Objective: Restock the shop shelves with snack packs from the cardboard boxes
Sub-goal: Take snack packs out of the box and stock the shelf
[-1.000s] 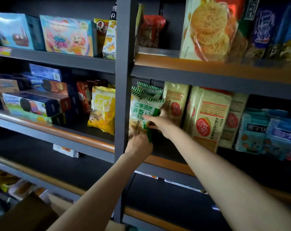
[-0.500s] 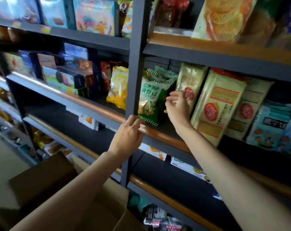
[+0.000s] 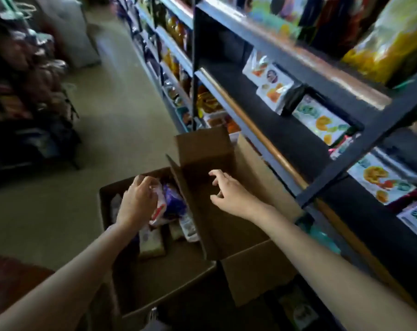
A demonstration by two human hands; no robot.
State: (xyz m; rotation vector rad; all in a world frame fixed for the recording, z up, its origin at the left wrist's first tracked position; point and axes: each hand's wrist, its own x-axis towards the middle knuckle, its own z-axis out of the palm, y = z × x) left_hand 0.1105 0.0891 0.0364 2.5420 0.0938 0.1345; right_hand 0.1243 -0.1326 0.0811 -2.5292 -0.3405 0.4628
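While I look down through the head camera, I see the open cardboard box [image 3: 154, 278] on the floor, just beside the shelves [image 3: 262, 137]. Its flaps stand up and snack packs [image 3: 171, 204] lie mixed inside, against the far wall: white-red, purple and pale ones, blurred. Their long axes point different ways. My left hand [image 3: 137, 203] is curled on the white-red pack, though I cannot tell how firmly. My right hand [image 3: 229, 192] hovers over a flap, fingers spread, holding nothing.
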